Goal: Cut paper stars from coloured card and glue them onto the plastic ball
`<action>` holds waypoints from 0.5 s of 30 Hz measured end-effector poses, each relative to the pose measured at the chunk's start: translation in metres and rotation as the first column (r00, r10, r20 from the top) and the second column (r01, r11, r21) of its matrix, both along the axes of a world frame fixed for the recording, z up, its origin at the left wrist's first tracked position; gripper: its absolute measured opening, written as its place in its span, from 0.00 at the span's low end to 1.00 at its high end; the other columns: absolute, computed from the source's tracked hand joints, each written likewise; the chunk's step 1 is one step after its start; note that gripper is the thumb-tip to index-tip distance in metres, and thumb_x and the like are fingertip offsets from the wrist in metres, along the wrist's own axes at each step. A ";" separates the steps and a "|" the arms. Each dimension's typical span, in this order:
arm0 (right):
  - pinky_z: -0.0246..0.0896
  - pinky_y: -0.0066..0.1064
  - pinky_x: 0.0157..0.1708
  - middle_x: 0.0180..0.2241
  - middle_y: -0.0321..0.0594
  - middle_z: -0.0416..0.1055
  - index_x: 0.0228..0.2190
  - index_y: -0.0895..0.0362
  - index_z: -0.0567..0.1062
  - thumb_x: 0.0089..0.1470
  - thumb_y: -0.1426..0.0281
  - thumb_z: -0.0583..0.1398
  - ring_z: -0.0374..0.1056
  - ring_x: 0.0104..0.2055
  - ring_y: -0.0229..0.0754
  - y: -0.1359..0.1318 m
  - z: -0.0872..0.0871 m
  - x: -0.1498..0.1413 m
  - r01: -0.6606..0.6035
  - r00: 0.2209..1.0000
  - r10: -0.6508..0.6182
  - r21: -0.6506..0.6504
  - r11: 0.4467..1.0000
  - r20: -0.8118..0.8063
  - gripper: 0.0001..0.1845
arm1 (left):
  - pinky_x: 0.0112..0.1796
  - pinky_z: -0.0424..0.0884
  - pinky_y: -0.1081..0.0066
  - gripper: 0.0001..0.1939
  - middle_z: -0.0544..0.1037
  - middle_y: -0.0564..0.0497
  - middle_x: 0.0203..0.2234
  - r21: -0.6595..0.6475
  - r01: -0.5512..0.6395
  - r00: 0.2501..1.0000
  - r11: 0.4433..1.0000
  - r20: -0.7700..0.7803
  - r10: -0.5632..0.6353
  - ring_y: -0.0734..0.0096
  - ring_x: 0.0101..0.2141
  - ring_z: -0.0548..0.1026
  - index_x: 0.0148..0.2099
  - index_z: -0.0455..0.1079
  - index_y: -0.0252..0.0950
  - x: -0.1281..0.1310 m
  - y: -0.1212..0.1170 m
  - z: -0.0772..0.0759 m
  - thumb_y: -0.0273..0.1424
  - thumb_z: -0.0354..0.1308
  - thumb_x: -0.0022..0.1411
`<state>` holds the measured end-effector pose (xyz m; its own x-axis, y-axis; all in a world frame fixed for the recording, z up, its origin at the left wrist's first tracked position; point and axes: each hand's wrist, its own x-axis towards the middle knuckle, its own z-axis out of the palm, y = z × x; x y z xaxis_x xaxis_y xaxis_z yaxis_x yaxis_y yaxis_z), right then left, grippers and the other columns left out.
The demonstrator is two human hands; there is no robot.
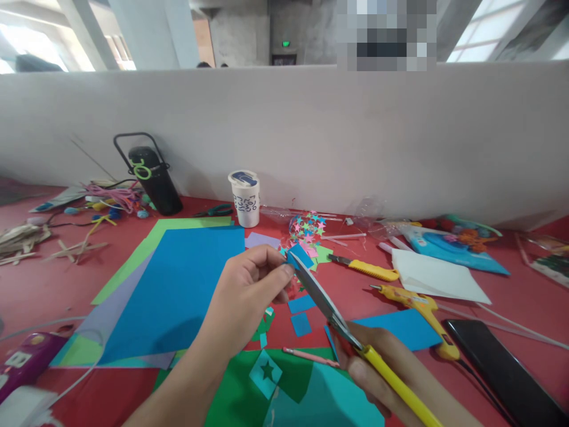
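Between thumb and fingers, my left hand (253, 284) pinches a small piece of blue paper (302, 256). My right hand (377, 356) grips a pair of scissors (324, 299) with yellow handles, its blades reaching up to the blue piece. Below the hands lie small blue paper squares (301, 324) and a teal diamond (265, 373) with a star-shaped hole. Behind the blue piece is a pile of small paper stars (307, 225) in pink, blue and green. A pink pencil (311, 357) rests on the green paper (235, 397) in front of me.
Large blue sheets (178, 284) lie at left. A white cup (246, 198) and a black bottle (155, 178) stand near the low wall (284, 130). To the right are a yellow utility knife (368, 268), a yellow glue gun (413, 302) with a cord, and a black phone (502, 367).
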<state>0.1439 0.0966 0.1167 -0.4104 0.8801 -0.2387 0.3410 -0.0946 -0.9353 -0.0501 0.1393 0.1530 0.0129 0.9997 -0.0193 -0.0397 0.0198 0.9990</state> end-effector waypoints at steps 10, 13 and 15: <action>0.43 0.27 0.16 0.15 0.27 0.52 0.21 0.53 0.58 0.50 0.40 0.52 0.49 0.15 0.32 0.000 -0.004 0.002 0.012 1.000 -0.011 0.036 0.999 -0.017 0.29 | 0.21 0.65 0.82 0.05 0.70 0.59 0.15 -0.018 0.020 0.999 1.000 0.034 -0.019 0.83 0.18 0.68 0.26 0.68 0.35 0.000 0.001 -0.002 0.27 0.58 0.54; 0.43 0.27 0.15 0.14 0.27 0.53 0.22 0.54 0.60 0.51 0.41 0.53 0.50 0.15 0.32 0.001 -0.004 0.003 -0.020 0.999 0.020 0.031 0.999 -0.025 0.28 | 0.22 0.65 0.82 0.05 0.71 0.59 0.16 -0.012 0.020 0.999 1.000 0.028 -0.020 0.83 0.18 0.68 0.27 0.68 0.35 -0.001 0.001 -0.003 0.27 0.58 0.54; 0.44 0.27 0.15 0.14 0.27 0.53 0.22 0.54 0.61 0.52 0.42 0.53 0.49 0.15 0.32 0.001 -0.004 0.003 -0.020 0.999 0.021 0.024 1.000 -0.034 0.27 | 0.22 0.65 0.82 0.05 0.70 0.59 0.16 -0.009 0.020 1.000 1.000 0.023 -0.020 0.83 0.18 0.68 0.26 0.68 0.35 -0.001 0.001 -0.003 0.27 0.58 0.54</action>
